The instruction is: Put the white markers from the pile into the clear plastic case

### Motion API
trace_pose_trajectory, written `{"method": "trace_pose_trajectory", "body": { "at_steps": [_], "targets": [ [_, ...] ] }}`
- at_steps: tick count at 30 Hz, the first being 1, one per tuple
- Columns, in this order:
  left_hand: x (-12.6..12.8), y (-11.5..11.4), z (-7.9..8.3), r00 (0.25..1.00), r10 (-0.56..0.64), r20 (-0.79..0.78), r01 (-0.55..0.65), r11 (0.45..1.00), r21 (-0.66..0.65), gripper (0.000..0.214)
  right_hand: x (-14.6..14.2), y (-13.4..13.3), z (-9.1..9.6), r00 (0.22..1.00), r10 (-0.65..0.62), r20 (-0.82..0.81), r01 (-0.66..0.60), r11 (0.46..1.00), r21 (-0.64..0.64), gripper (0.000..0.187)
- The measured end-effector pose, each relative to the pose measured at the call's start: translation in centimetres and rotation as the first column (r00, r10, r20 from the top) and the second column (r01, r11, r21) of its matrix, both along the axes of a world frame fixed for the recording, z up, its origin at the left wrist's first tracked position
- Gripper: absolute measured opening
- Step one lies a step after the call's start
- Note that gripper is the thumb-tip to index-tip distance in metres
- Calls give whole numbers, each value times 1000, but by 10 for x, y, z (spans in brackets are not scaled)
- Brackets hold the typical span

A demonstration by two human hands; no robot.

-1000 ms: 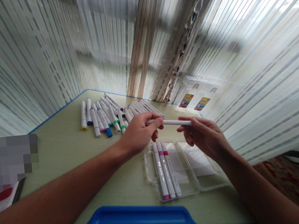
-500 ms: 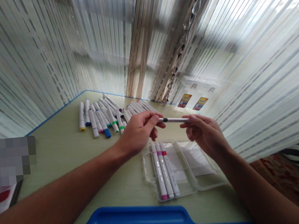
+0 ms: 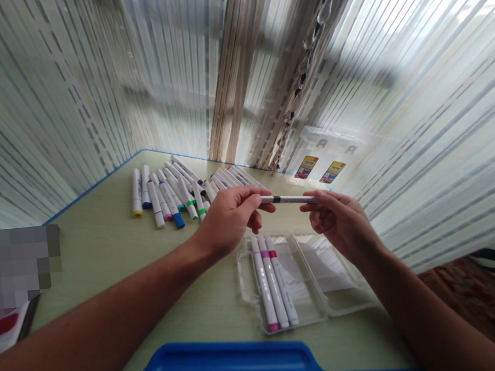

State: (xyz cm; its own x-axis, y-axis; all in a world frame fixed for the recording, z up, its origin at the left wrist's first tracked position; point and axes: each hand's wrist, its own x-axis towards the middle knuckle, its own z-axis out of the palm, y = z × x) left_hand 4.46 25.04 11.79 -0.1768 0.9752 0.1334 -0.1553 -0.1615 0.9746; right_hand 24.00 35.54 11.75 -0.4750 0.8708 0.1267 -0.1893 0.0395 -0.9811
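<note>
A white marker with a dark band (image 3: pixel 292 199) is held level above the table, one end in each hand. My left hand (image 3: pixel 233 213) pinches its left end, and the fingertips of my right hand (image 3: pixel 335 212) close on its right end. Below them lies an open clear plastic case (image 3: pixel 316 310). In its left half rest three white markers (image 3: pixel 274 285) side by side, with pink, purple and red bands. Behind my left hand a loose pile of capped markers (image 3: pixel 165 196) spreads over the table, partly hidden by that hand.
A clear lidded box (image 3: pixel 331 142) with two colourful labels stands at the back right. String curtains (image 3: pixel 166 71) hang along the table's far edges. A blue tray edge (image 3: pixel 230 365) runs along the front. Something blurred out (image 3: pixel 11 272) sits at the left.
Almost nothing differs. Both hands keep the marker between them, and a little more of its left end shows past the left fingertips.
</note>
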Motion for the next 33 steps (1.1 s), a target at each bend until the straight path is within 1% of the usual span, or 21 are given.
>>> {"method": "trace_pose_trajectory", "body": {
  "at_steps": [5, 9, 11, 15, 18, 21, 24, 30, 33],
  "targets": [
    [-1, 2, -1, 996, 28, -85, -30, 999, -14, 18, -1, -3, -1, 1000, 22, 14, -22, 999, 30, 17],
    [-1, 1, 0, 984, 37, -173, -42, 999, -25, 10, -2, -6, -2, 997, 47, 55, -51, 995, 86, 14],
    [0, 0, -1, 976, 14, -218, -21, 999, -29, 11, -2, -7, -3, 993, 76, 86, -85, 991, 107, 13],
    [1, -3, -6, 950, -75, -303, 62, 997, -53, 18, -1, -10, -5, 974, 154, 166, -176, 975, 132, 12],
    [2, -4, -9, 926, -92, -365, 84, 996, -36, 22, -1, -12, -6, 952, 193, 236, -232, 961, 153, 13],
    [4, -5, -9, 906, -72, -417, 78, 997, -1, 23, -1, -14, -5, 924, 241, 298, -292, 946, 138, 15],
    [7, -7, -8, 889, -72, -452, 93, 995, 25, 22, -2, -15, -5, 905, 279, 322, -328, 939, 108, 16],
    [11, -10, -8, 885, -115, -450, 146, 989, 33, 22, -1, -14, -6, 897, 286, 337, -331, 940, 83, 19],
    [10, -8, -8, 887, -121, -446, 153, 988, 36, 21, -1, -13, -7, 896, 281, 345, -326, 942, 79, 19]
  ]
}}
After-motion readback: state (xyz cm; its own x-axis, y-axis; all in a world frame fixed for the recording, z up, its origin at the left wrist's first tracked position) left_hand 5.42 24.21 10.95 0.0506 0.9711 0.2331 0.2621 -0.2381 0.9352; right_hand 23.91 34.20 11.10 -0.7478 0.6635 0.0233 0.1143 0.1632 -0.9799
